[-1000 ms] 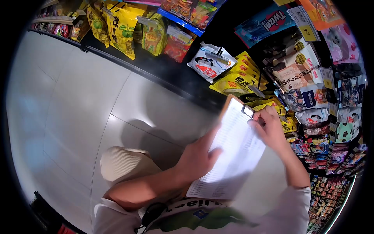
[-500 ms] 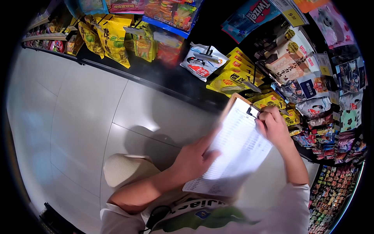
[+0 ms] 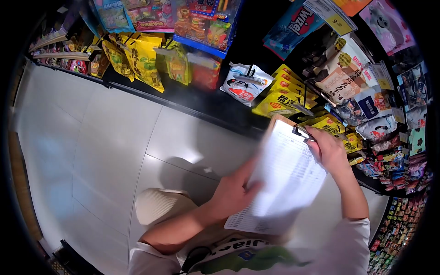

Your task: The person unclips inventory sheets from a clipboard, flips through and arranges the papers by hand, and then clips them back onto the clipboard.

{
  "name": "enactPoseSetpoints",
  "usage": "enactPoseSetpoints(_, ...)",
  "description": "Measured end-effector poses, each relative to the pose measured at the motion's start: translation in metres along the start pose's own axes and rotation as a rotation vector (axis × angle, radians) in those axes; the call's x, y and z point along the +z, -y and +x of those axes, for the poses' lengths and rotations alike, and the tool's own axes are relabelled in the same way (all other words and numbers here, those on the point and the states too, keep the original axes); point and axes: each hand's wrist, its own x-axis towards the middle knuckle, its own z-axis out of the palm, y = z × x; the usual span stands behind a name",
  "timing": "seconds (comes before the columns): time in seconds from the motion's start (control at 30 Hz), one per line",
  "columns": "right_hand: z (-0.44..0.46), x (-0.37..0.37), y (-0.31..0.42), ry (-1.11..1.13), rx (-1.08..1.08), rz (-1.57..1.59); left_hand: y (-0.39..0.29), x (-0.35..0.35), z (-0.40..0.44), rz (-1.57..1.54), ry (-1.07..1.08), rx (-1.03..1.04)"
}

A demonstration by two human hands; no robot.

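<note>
A wooden clipboard (image 3: 275,120) carrying printed sheets of paper (image 3: 284,178) is tilted in front of my body. My left hand (image 3: 236,190) holds its left edge, thumb over the paper and fingers along the side, somewhat smeared by motion. At the upper right corner, beside the black clip (image 3: 300,132), my right hand (image 3: 331,151) grips the board with fingers bent; some fingertips are hidden. Rows of small print on the sheet are too blurred to read. Just beyond the board's top hang yellow snack bags (image 3: 276,103).
A black display shelf (image 3: 197,98) with hanging snack bags runs across the front. A white bag (image 3: 245,85) hangs on a hook, and a price tag (image 3: 337,18) juts out at upper right. Pale floor tiles (image 3: 110,137) lie to the left.
The view has shifted slightly, so shelf, hands and clipboard appear a little farther right and lower. Both hands keep their hold on the clipboard.
</note>
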Motion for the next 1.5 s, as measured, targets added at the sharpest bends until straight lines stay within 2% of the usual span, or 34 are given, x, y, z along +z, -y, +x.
enactPoseSetpoints(0.2, 0.002, -0.003, -0.002, -0.019, 0.009, 0.07, -0.016, -0.001, -0.002, 0.005, -0.091, -0.008)
enactPoseSetpoints(0.3, -0.001, -0.003, -0.001, -0.017, 0.035, 0.104, -0.025, -0.003, -0.003, 0.156, -0.052, 0.008)
enactPoseSetpoints(0.37, -0.002, -0.003, -0.002, -0.012, 0.057, 0.131, -0.02, 0.001, -0.006, 0.191, -0.131, 0.158)
enactPoseSetpoints(0.4, -0.002, -0.003, -0.002, -0.011, 0.064, 0.15, -0.017, 0.003, -0.006, 0.19, -0.128, 0.157)
enactPoseSetpoints(0.47, -0.001, -0.003, -0.003, -0.01, 0.076, 0.166, -0.011, 0.005, -0.006, 0.372, -0.204, 0.303)
enactPoseSetpoints(0.6, 0.004, -0.005, -0.003, 0.026, 0.113, 0.182, -0.015, 0.004, -0.008, 0.432, -0.201, 0.316)
enactPoseSetpoints(0.77, 0.007, -0.003, -0.009, 0.043, 0.19, 0.242, -0.016, 0.002, -0.009, 0.293, -0.15, 0.262)
enactPoseSetpoints(0.87, 0.01, 0.001, -0.012, -0.008, 0.172, 0.228, -0.013, 0.002, -0.012, 0.241, -0.166, 0.204)
enactPoseSetpoints(1.07, 0.016, 0.009, -0.01, 0.037, 0.19, 0.204, -0.016, -0.002, -0.017, 0.26, -0.186, 0.113)
enactPoseSetpoints(1.2, 0.018, 0.015, -0.012, 0.005, 0.19, 0.19, -0.008, -0.005, -0.019, 0.234, -0.194, 0.139)
enactPoseSetpoints(1.27, 0.018, 0.018, -0.014, 0.01, 0.197, 0.199, -0.016, -0.01, -0.019, 0.553, -0.249, 0.287)
enactPoseSetpoints(1.37, 0.02, 0.019, -0.015, 0.009, 0.199, 0.203, -0.02, -0.008, -0.021, 0.617, -0.308, 0.315)
enactPoseSetpoints(1.5, 0.019, 0.025, -0.016, 0.007, 0.209, 0.184, -0.017, -0.005, -0.026, 0.705, -0.269, 0.263)
